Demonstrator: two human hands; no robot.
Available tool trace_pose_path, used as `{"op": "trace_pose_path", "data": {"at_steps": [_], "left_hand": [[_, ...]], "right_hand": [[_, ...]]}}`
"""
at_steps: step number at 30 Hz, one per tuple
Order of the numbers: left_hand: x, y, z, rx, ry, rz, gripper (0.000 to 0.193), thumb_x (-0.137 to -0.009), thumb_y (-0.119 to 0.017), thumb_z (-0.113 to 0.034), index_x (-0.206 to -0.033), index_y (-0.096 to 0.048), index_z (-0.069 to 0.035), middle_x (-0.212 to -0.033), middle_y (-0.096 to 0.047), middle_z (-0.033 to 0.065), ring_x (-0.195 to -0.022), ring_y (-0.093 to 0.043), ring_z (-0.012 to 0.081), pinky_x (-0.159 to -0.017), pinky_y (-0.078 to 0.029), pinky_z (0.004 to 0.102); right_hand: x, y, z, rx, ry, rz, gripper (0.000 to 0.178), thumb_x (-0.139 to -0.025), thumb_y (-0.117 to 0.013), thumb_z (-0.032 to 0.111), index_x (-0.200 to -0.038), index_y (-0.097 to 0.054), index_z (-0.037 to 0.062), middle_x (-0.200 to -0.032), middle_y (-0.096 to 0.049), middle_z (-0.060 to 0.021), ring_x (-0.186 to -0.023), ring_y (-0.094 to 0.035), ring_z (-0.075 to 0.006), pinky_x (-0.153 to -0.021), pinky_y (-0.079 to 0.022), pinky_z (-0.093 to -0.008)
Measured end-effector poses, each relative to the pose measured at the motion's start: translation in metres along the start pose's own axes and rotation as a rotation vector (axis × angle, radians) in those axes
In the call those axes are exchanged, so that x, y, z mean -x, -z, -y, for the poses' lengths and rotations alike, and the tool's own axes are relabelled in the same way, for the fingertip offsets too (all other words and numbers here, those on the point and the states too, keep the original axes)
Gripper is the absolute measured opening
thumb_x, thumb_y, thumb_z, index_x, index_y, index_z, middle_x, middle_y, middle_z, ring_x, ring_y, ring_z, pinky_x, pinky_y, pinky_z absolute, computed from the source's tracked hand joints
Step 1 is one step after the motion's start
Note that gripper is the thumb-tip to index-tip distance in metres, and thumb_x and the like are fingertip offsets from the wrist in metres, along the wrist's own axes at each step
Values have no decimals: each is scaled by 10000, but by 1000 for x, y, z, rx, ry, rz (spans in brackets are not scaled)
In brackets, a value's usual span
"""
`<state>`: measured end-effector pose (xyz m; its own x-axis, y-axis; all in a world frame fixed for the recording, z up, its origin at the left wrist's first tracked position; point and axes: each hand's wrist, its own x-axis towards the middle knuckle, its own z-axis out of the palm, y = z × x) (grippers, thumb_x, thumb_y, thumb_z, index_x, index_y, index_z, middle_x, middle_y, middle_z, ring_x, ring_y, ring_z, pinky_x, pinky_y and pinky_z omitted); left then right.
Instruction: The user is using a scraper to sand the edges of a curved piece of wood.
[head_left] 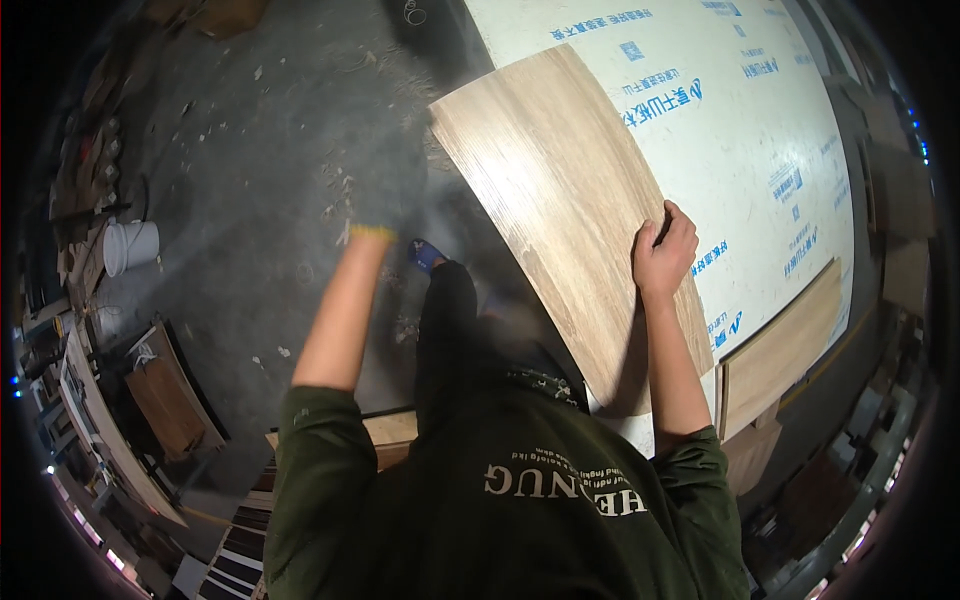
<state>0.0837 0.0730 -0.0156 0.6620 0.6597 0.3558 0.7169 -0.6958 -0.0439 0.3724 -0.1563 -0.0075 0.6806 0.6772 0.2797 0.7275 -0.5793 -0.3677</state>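
Note:
My right hand [667, 256] is bare and grips the right long edge of a light brown wood-grain panel [545, 200], thumb on its face. That panel lies at a slant across the left side of a large white sheet [770, 130] printed in blue, its near end raised above it. My left arm reaches forward over the floor, left of the panel and apart from it. A yellow glove cuff shows at its wrist; the left hand [382, 205] itself is grey, blurred and hard to tell from the floor, so its fingers cannot be made out.
A plywood board [785, 350] sits along the near right edge of the white sheet. Far left are a white bucket [131, 247] and a brown board [165, 408] leaning among stacked panels. Wood scraps and shavings litter the grey floor [270, 160]. My blue shoe [424, 254] stands beside the panel.

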Motion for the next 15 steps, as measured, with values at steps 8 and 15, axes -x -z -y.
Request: {"op": "trace_pose_path", "data": {"at_steps": [8, 15], "left_hand": [[65, -26, -74, -141, 10, 143, 345, -948, -472, -151, -1255, -567, -24, -1045, -638, 147, -941, -620, 264, -818, -511, 372], [219, 8, -187, 512, -114, 402, 306, -967, -454, -153, -1196, -569, 15, -1049, -634, 129, -938, -621, 239, -809, -514, 329]], "right_hand": [[0, -2, -7, 19, -8, -27, 440, -803, -592, 189, -1216, -562, 41, -1148, -584, -172, -1072, -519, -364, -944, -409, -461], [1, -2, -5, -9, -8, -16, 437, -801, -603, 202, -1207, -566, 45, -1123, -589, -161, -1048, -523, -350, -925, -413, -459]]}}
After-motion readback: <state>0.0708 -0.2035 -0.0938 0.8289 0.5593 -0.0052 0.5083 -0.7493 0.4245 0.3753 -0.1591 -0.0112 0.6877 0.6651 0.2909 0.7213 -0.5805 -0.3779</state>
